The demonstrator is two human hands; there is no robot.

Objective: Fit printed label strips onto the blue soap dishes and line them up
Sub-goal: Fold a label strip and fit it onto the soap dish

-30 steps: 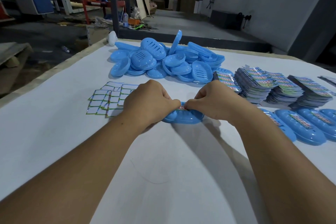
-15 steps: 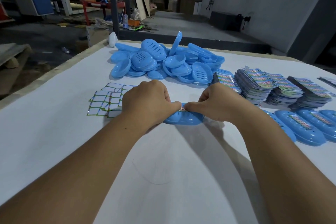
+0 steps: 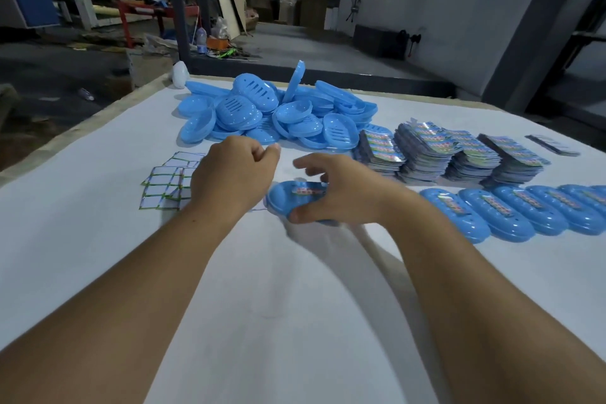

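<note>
A blue soap dish with a printed label strip across its top lies on the white table in front of me. My right hand grips it, thumb on the near edge and fingers curled over the far side. My left hand hovers just left of the dish, loosely curled and holding nothing. A row of several labelled dishes lies to the right.
A heap of plain blue soap dishes sits at the back of the table. Stacks of printed label strips stand at the right behind the row. Small white stickers lie at the left. The table's left edge drops to the floor.
Both hands were pressing the strip onto the dish. The left hand has let go and lifted away to the left. The right hand now holds the dish alone.
</note>
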